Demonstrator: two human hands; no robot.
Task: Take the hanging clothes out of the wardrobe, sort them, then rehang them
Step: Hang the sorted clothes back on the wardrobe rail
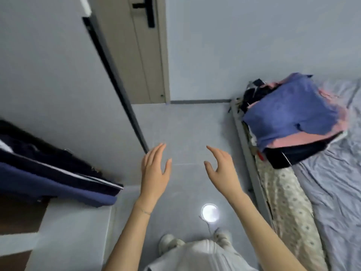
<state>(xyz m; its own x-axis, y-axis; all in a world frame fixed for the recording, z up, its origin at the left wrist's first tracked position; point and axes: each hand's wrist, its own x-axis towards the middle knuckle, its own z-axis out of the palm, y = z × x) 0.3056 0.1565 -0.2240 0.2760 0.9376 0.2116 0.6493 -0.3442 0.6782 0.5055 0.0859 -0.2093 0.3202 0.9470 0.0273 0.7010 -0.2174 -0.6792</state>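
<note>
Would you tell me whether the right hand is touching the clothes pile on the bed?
Apart. The head view shows grey floor and the bed's edge between the right hand and the clothes pile; the hand holds nothing.

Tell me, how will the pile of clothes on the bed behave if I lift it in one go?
Probably floppy: the blue garment on top sags and creases. Likely bulky, since the pile has several layers. It may slide apart, lying loosely at the bed edge.
</note>
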